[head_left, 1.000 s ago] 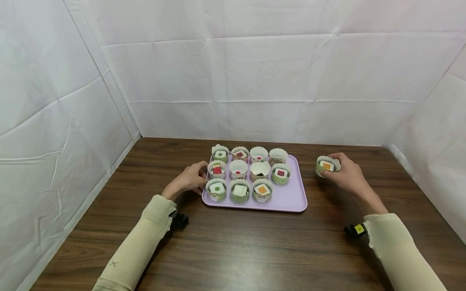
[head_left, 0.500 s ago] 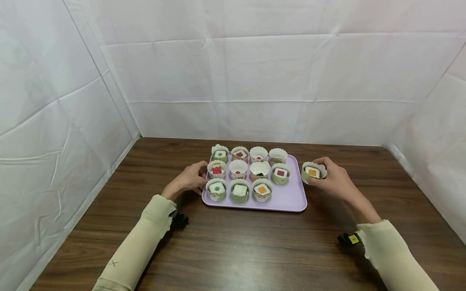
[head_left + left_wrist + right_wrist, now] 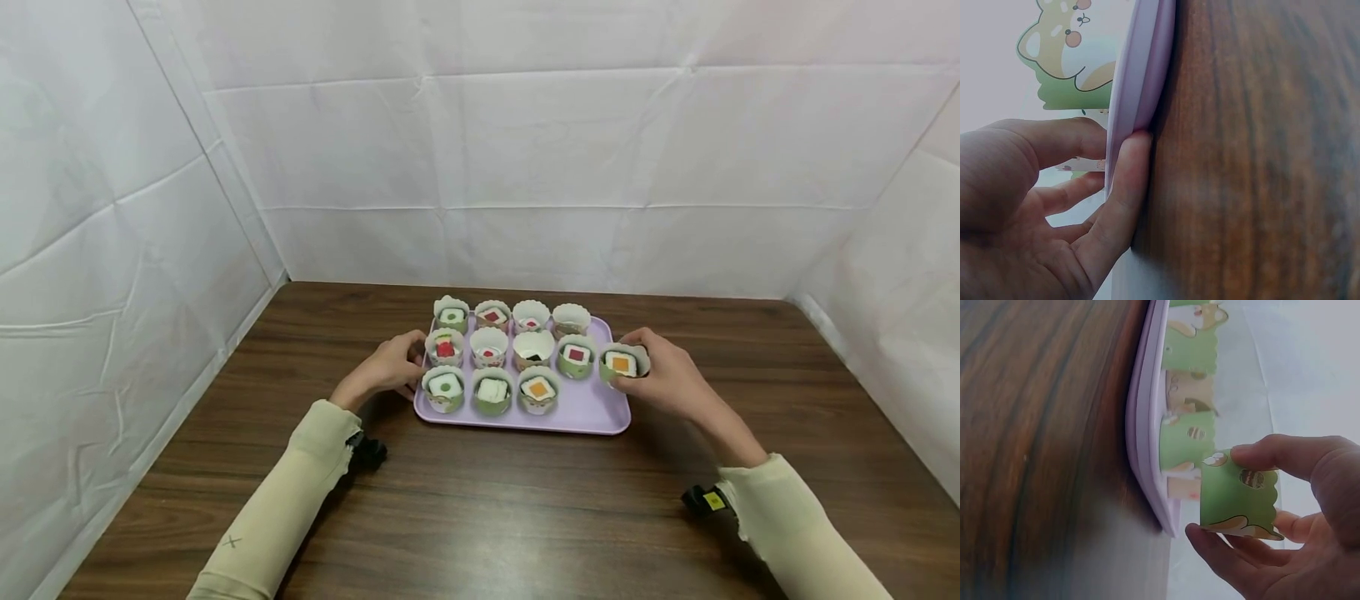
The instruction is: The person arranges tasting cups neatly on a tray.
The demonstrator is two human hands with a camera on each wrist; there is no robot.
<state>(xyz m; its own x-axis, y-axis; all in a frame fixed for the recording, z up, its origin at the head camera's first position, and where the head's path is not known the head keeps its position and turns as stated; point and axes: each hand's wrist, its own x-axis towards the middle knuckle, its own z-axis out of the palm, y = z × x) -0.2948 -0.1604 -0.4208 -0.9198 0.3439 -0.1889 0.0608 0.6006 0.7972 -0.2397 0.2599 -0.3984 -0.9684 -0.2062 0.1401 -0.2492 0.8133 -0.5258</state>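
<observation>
In the head view, my right hand (image 3: pixel 667 375) pinches a green paper baking cup (image 3: pixel 1238 497) between thumb and fingers. Inside it lies a white square piece with an orange centre (image 3: pixel 620 362). The cup is upright and overlaps the right rim of the lilac tray (image 3: pixel 592 414). At the opposite end, my left hand (image 3: pixel 390 364) grips the tray's left rim (image 3: pixel 1141 69), with digits above and below the edge. Rows of paper cups stand on the tray; a green cup with a red-centred piece (image 3: pixel 575 357) is closest to the held one.
The tray lies on a dark wooden table (image 3: pixel 480 508). White cloth walls (image 3: pixel 540 150) enclose the back and sides. A cup with an orange-centred piece (image 3: pixel 538 390) stands in the front row, with bare tray to its right.
My right hand has carried the green cup leftward from the table's right side to the tray's right rim. My left hand has stayed at the tray's left edge.
</observation>
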